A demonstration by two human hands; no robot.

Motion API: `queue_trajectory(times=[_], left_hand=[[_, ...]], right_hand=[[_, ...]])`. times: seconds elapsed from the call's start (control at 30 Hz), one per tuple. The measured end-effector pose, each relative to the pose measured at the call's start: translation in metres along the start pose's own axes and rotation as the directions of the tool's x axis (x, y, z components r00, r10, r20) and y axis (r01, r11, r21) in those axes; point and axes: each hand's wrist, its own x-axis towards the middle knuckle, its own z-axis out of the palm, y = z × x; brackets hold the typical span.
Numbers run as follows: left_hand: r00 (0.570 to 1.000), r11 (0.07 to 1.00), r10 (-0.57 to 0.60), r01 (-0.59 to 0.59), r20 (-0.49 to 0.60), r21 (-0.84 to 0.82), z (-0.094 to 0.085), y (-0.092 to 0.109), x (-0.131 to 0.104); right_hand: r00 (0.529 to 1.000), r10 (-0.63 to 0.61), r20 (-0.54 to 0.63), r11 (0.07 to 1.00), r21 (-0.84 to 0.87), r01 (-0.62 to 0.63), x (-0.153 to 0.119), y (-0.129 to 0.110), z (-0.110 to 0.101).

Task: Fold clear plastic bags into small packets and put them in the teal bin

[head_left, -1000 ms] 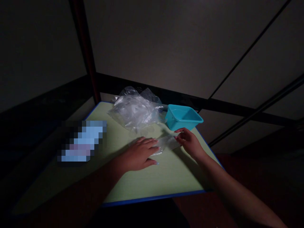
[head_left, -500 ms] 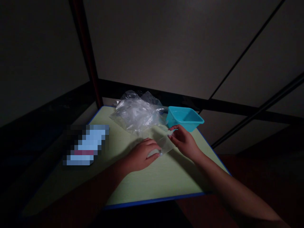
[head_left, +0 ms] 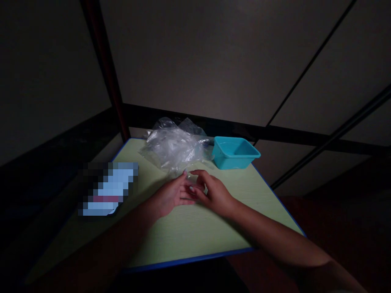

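Over the middle of the table my two hands have come close together around a small clear plastic bag (head_left: pixel 192 178). My left hand (head_left: pixel 171 195) is turned with its palm inward, thumb on top and fingers under the bag, gripping it. From the right, my right hand (head_left: pixel 216 193) holds the same bag with thumb and fingers bent; its fingertips overlap the left fingers. Much of the bag is hidden by the hands, and its see-through film is hard to make out. Just beyond lies a crumpled pile of clear plastic bags (head_left: pixel 177 146).
A turquoise plastic basin (head_left: pixel 235 162) stands at the table's far right corner. A phone-like device with a blurred-out screen (head_left: pixel 113 187) lies on the left. The pale green table (head_left: pixel 195 236) has a blue edge; dark panels rise behind it.
My right hand has moved left towards my left hand. The left hand has rolled from palm down to palm inward. The small bag, stretched between them before, is now gathered.
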Motion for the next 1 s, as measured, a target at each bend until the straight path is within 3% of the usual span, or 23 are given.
queue_trajectory(times=[0.13, 0.23, 0.47, 0.63, 0.73, 0.83, 0.9, 1.0], left_hand=[[0.999, 0.997, -0.025, 0.027, 0.028, -0.068, -0.002, -0.001, 0.002], [0.999, 0.997, -0.041, 0.042, 0.027, -0.064, -0.001, 0.000, -0.001], [0.996, 1.000, 0.003, -0.006, -0.093, -0.025, 0.005, 0.006, -0.010], [0.997, 0.998, 0.061, -0.061, -0.048, 0.010, 0.003, 0.001, -0.008], [0.996, 0.995, 0.093, -0.093, -0.010, 0.042, 0.001, -0.002, -0.006], [0.993, 0.993, 0.117, -0.117, 0.001, 0.019, 0.000, -0.002, -0.004], [0.990, 0.992, 0.130, -0.130, 0.047, 0.001, 0.000, -0.001, -0.002], [0.969, 0.989, 0.141, -0.147, 0.205, 0.016, 0.002, -0.002, 0.003]], right_hand=[[0.983, -0.174, 0.058, 0.984, 0.055, 0.171, -0.002, -0.002, 0.000], [0.971, -0.235, 0.052, 0.961, 0.160, 0.224, -0.003, -0.002, -0.005], [0.986, -0.159, -0.050, 0.969, 0.182, 0.165, -0.019, 0.011, -0.018], [0.992, -0.126, -0.011, 0.978, 0.167, 0.126, -0.041, 0.021, -0.018], [0.994, -0.007, -0.109, 0.983, 0.182, 0.027, -0.052, 0.025, -0.015], [0.944, 0.267, -0.192, 0.914, 0.362, -0.184, -0.063, 0.032, -0.012], [0.890, 0.442, -0.116, 0.796, 0.509, -0.329, -0.069, 0.037, -0.010], [0.830, 0.558, 0.014, 0.666, 0.590, -0.457, -0.074, 0.038, -0.006]])
